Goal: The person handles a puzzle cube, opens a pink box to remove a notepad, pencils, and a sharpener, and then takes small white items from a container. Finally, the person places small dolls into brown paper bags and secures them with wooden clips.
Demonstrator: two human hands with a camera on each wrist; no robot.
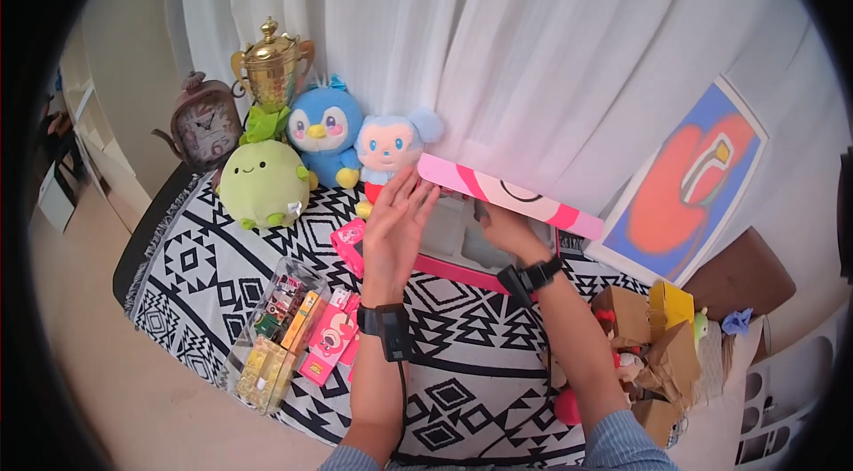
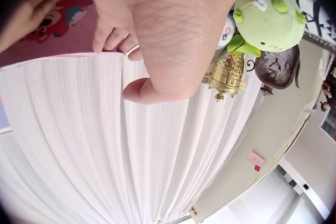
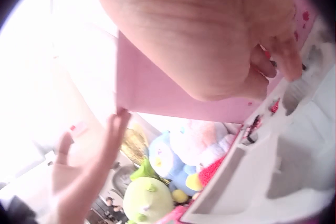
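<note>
A pink box (image 1: 458, 275) lies on the patterned cloth with its lid (image 1: 466, 179) raised. Inside sits a pale moulded tray (image 3: 299, 145) with recesses. My left hand (image 1: 395, 227) is at the lid's left end, fingers extended, a fingertip right at the lid's corner in the right wrist view. Under the lid, my right hand (image 1: 508, 229) reaches into the box with bent fingers at the tray's far edge. Small red and dark items (image 3: 253, 128) show along that edge. I cannot tell whether the right fingers pinch anything.
Behind stand a blue penguin plush (image 1: 324, 133), a light-blue plush (image 1: 391, 144), a green plush (image 1: 264, 182), a gold trophy (image 1: 269, 67) and a clock (image 1: 206, 124). A clear bin (image 1: 275, 338) holds small boxes at left. Cardboard pieces (image 1: 671, 360) and a picture (image 1: 684, 187) are at right.
</note>
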